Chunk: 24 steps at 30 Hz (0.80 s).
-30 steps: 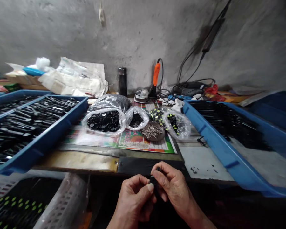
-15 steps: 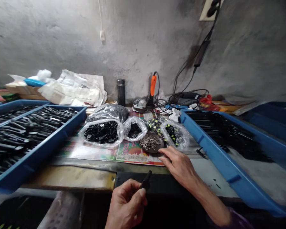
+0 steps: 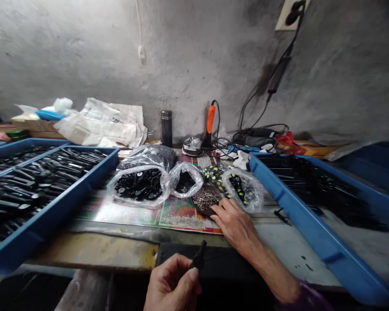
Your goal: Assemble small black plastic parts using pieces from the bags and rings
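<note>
Pin dish (image 3: 205, 199) at R hand (image 3: 235, 225) now, black part (image 3: 198, 257) in L hand (image 3: 171, 285)
</note>
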Available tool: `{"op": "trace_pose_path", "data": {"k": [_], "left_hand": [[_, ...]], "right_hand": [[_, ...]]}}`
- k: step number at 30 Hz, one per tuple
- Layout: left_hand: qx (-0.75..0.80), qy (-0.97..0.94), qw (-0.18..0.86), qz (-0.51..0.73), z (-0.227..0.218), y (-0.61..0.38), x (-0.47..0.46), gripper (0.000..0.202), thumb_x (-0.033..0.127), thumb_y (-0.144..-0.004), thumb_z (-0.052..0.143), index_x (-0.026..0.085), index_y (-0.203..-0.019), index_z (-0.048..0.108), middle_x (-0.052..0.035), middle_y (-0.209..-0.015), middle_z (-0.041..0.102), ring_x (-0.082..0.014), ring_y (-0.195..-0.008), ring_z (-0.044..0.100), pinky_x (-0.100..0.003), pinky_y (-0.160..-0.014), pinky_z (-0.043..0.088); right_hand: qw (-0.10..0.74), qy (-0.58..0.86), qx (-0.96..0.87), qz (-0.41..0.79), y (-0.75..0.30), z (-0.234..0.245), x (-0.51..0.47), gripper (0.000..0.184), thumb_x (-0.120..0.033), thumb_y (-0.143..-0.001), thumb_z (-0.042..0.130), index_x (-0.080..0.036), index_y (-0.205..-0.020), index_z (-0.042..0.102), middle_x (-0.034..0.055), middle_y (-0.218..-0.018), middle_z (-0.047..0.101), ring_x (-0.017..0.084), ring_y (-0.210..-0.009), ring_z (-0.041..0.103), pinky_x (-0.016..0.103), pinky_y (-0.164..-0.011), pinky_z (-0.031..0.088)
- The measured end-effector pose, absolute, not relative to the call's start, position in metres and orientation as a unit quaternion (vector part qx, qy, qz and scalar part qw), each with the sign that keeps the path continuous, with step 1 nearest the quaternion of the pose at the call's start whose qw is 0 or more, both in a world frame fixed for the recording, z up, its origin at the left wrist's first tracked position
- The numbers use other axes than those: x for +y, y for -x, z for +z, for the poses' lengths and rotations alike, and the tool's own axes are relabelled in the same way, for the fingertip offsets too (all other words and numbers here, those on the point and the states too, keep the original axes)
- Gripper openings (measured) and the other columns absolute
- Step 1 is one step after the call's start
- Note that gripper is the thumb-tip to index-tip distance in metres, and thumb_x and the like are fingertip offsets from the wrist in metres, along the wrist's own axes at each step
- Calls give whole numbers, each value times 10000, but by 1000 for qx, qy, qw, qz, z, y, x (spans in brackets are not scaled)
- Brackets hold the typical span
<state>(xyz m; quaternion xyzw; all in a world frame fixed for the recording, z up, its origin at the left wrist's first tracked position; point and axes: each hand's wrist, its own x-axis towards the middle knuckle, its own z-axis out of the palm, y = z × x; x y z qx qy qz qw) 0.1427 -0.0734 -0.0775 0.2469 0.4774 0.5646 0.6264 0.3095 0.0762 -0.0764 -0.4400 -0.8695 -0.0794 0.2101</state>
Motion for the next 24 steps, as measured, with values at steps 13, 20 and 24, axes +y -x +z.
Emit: {"op": "trace_pose_path", "data": {"k": [13, 20, 24], "left_hand": [[465, -244, 640, 561, -77, -143, -79, 530, 572, -602, 873, 155, -730, 571, 31, -543, 620, -3, -308, 357, -122, -302, 221], [467, -240, 635, 566, -76, -144, -83, 499, 546, -629, 866, 159, -752, 576, 28, -556, 621, -11, -328, 372, -124, -313, 223], [470, -243, 632, 567, -74, -147, -84, 487, 541, -639, 862, 153, -742, 586, 21, -562, 624, -10, -333, 369, -128, -318, 230]], "right_hand": [[277, 415, -865, 38, -310, -70, 82, 122, -60, -838, 643, -147, -756, 660, 63, -823, 637, 249, -846, 582, 354, -757, 446], [354, 400, -828, 172, -311, -59, 31, 133, -158, -890, 543, -178, -786, 624, -11, -726, 634, 130, -645, 599, 219, -602, 467], [383, 393, -754, 360, -307, -60, -12, 104, -236, -902, 581, -188, -828, 636, -38, -640, 600, 109, -559, 590, 187, -542, 466]]}}
